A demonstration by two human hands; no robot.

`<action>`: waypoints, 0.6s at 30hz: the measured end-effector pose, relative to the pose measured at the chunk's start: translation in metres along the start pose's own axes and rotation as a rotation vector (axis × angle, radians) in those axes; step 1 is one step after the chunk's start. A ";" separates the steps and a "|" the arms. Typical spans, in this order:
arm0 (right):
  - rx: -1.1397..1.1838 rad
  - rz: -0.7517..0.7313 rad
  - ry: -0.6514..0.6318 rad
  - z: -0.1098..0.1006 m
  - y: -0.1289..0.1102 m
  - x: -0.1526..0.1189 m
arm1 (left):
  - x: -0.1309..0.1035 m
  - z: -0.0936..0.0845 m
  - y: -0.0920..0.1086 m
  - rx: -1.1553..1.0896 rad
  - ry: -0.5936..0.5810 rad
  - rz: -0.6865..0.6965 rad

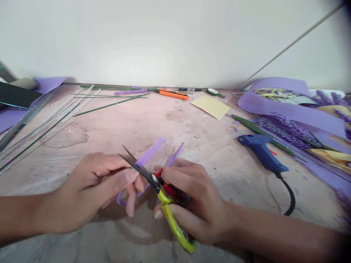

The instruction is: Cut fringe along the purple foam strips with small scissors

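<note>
one curled purple strip (151, 151), tapered metal-bladed scissors (154, 179), stained wooden table (131, 126)

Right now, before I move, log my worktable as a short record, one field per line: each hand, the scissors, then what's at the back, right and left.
Left hand: pinching a purple strip
Right hand: holding scissors
Scissors: blades parted, beside the left fingertips; handles red and yellow-green
Back of table: orange cutter, pen, tape roll, yellow paper
Right side: blue glue gun, purple flowers
Left side: clear sticks, dark thin rods
</note>
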State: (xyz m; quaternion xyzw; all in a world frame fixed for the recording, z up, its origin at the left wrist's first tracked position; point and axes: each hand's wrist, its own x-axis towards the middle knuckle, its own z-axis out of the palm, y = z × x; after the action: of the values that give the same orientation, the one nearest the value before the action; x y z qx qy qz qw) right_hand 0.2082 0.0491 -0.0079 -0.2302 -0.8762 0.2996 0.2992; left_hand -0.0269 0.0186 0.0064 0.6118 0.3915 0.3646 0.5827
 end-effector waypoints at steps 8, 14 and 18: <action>0.016 0.034 0.064 0.003 0.000 0.001 | -0.002 -0.001 -0.005 -0.088 0.027 -0.092; -0.034 0.033 0.057 0.003 0.000 0.002 | -0.001 0.001 0.000 -0.042 0.059 -0.065; -0.026 0.035 0.034 0.001 0.000 0.002 | 0.001 0.001 0.000 -0.036 0.065 -0.032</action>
State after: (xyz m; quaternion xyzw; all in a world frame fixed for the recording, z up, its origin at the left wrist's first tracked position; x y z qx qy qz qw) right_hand 0.2059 0.0498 -0.0073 -0.2543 -0.8707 0.2893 0.3058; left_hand -0.0256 0.0189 0.0067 0.5825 0.4134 0.3820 0.5865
